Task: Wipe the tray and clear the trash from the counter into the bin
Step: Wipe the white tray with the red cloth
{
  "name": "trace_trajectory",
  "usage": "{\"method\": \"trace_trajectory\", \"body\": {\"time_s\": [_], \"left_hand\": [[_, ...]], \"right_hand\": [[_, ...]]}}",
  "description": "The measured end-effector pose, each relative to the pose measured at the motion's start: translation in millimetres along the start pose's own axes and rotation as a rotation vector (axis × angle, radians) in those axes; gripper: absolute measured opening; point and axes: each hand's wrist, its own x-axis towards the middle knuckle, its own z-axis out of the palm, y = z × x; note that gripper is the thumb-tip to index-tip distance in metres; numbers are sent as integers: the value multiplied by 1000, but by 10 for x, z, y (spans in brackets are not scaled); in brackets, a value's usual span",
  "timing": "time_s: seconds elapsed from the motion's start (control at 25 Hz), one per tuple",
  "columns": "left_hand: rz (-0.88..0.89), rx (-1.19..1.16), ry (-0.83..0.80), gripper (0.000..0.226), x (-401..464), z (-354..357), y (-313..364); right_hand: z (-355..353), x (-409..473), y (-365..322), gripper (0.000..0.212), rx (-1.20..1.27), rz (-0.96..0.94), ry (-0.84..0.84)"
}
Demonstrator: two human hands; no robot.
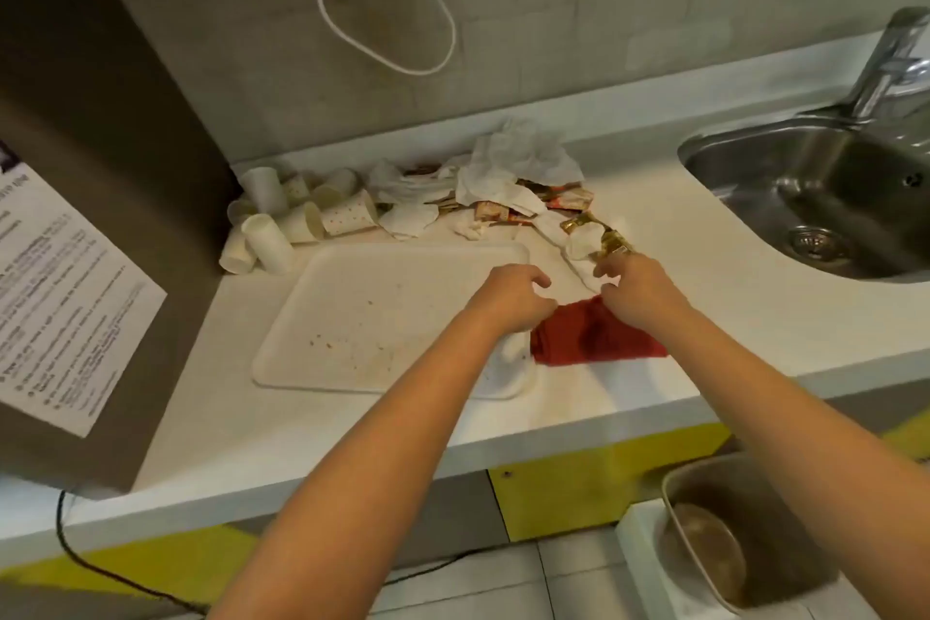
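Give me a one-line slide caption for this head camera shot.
Both hands reach for a red cloth beside a crumb-speckled tray, trash piled behind.

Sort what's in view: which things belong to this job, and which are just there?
Job: tray, red cloth, paper cups, crumpled napkins and wrappers, bin, both hands.
Just there: sink, tap, white cable, printed notice.

Grey tiled wall (578,15) with a looping white cable (382,50) (steel sink (805,196) at right), pale floor tiles (503,584).
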Motion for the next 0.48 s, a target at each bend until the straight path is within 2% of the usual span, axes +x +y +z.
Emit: {"method": "trace_trajectory", "body": {"time_s": [0.08,0.16,0.28,0.48], "left_hand": [[20,16,-34,41,49,163,35],[51,48,-63,41,98,380,21],[69,116,-73,44,244,655,-38],[17,222,8,44,357,928,-57]], "right_hand": [[55,-55,125,33,-133,105,40],[167,-135,278,36,-170,143,11],[275,-156,481,39,-123,131,-36],[330,-184,646,39,-5,95,16]]}}
